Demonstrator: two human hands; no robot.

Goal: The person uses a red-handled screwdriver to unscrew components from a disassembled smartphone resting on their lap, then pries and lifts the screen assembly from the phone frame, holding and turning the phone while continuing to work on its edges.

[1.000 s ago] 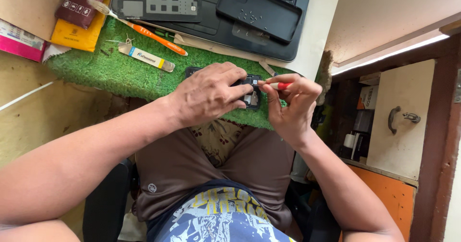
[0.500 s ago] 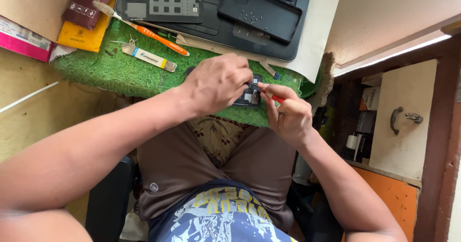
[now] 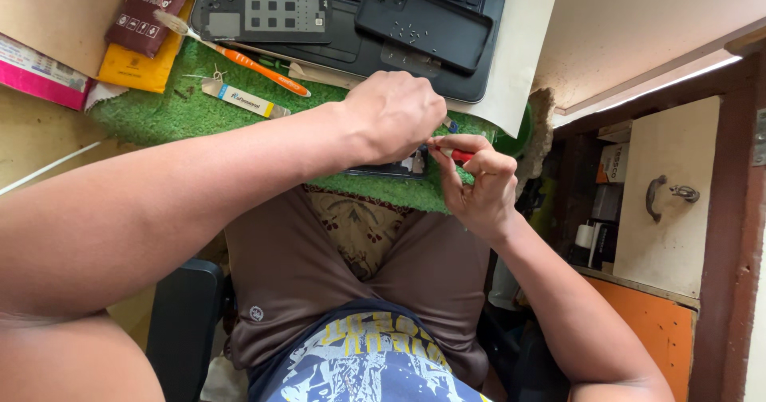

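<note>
Mostly hidden phone [image 3: 387, 168] under left hand [image 3: 392, 115], right hand [image 3: 477, 185] pinching possibly red tool [image 3: 461, 156]

L forearm runs in from lower left, diagonal, up to centre; left hand [image 3: 392, 115] knuckles up, fingers curled down & closed in a loose fist, palm hidden; R forearm comes up from lower right, wrist bent; right hand [image 3: 477, 180] just beside the left, nearly touching, thumb & forefinger pinched together, other fingers curled under.
</note>
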